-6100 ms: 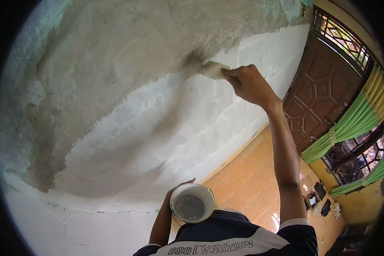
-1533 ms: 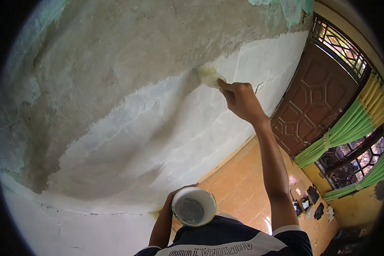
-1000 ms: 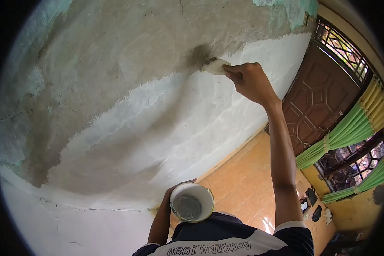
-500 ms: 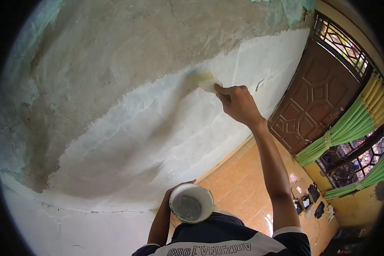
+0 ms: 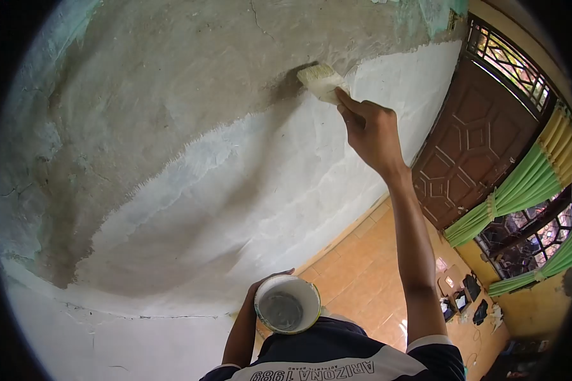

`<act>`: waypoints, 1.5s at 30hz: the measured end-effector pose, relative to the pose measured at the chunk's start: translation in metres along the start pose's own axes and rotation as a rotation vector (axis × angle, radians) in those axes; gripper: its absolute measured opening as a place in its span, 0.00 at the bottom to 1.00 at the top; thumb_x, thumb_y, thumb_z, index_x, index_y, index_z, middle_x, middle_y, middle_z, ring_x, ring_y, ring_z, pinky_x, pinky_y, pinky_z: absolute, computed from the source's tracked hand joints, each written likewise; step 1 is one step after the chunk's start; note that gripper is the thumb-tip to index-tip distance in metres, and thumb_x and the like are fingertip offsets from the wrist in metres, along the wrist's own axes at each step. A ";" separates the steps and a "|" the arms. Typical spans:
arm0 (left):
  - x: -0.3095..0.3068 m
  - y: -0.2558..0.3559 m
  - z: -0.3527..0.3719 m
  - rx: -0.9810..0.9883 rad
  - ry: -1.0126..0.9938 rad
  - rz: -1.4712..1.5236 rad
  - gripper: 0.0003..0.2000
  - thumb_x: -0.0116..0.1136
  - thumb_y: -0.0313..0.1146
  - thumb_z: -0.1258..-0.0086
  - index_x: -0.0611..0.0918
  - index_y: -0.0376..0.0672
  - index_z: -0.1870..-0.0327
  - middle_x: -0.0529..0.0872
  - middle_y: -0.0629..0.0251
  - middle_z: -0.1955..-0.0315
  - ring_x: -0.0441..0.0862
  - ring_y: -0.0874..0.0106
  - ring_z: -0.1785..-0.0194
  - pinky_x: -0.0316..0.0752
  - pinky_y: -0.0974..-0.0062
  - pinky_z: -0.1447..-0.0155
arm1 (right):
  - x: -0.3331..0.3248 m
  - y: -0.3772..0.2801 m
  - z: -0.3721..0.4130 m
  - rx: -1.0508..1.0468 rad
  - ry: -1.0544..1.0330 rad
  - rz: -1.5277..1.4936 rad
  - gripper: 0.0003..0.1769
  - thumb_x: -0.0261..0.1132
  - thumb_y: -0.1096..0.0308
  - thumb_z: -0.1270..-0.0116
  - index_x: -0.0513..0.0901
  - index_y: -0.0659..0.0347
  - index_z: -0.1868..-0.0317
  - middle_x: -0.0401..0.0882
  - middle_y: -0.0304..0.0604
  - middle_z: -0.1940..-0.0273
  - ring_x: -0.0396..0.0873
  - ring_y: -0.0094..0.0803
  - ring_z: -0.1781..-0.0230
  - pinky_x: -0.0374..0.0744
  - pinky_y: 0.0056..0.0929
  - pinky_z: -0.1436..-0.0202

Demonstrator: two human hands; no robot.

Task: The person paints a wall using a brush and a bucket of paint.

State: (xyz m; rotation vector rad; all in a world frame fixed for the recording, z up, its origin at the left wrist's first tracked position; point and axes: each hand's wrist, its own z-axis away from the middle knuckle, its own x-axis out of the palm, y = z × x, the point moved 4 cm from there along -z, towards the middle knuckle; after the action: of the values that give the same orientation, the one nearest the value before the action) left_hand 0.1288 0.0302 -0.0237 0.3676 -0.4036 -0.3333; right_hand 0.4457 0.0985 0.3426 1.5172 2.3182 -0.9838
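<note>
Pinched in my right hand is a wide paintbrush with pale bristles. Its tip is at the wall, on the border between the bare grey plaster and the white coat. My left hand is wrapped around a white paint bucket close to my body, its fingers mostly hidden behind it. Whitish-grey paint lies in the bottom of the bucket.
A brown panelled door stands at the right, beside green curtains and a barred window. Several dark items lie on the orange tiled floor. Cracks run across the lower wall.
My right hand has moved the brush up and slightly right, from the white area to the edge of the grey plaster. The bucket has stayed nearly in place.
</note>
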 end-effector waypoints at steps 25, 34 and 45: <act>-0.021 -0.012 -0.020 -0.061 -0.014 0.031 0.20 0.73 0.59 0.27 0.91 0.49 0.62 0.92 0.67 0.67 0.88 0.71 0.66 0.85 0.64 0.55 | 0.019 0.007 0.038 -0.016 0.122 -0.200 0.40 0.67 0.83 0.29 0.71 0.54 0.17 0.88 0.54 0.61 0.91 0.45 0.65 0.85 0.42 0.61; -0.001 -0.003 0.015 0.128 0.050 0.023 0.20 0.74 0.57 0.28 0.91 0.48 0.62 0.92 0.65 0.67 0.88 0.71 0.66 0.85 0.64 0.55 | 0.077 0.019 0.052 0.026 0.187 -0.220 0.31 0.70 0.78 0.27 0.76 0.71 0.24 0.90 0.64 0.50 0.93 0.52 0.53 0.89 0.39 0.52; -0.015 -0.009 -0.014 -0.043 -0.005 0.060 0.20 0.73 0.58 0.27 0.91 0.48 0.61 0.92 0.66 0.66 0.88 0.71 0.66 0.85 0.65 0.55 | 0.064 0.014 0.050 0.057 0.125 -0.215 0.31 0.70 0.80 0.29 0.77 0.72 0.26 0.89 0.68 0.48 0.92 0.55 0.50 0.89 0.38 0.51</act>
State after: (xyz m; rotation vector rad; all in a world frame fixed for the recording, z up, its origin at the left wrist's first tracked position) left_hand 0.1197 0.0322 -0.0438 0.3118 -0.4114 -0.2838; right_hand 0.4196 0.1178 0.2674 1.4087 2.6068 -1.0400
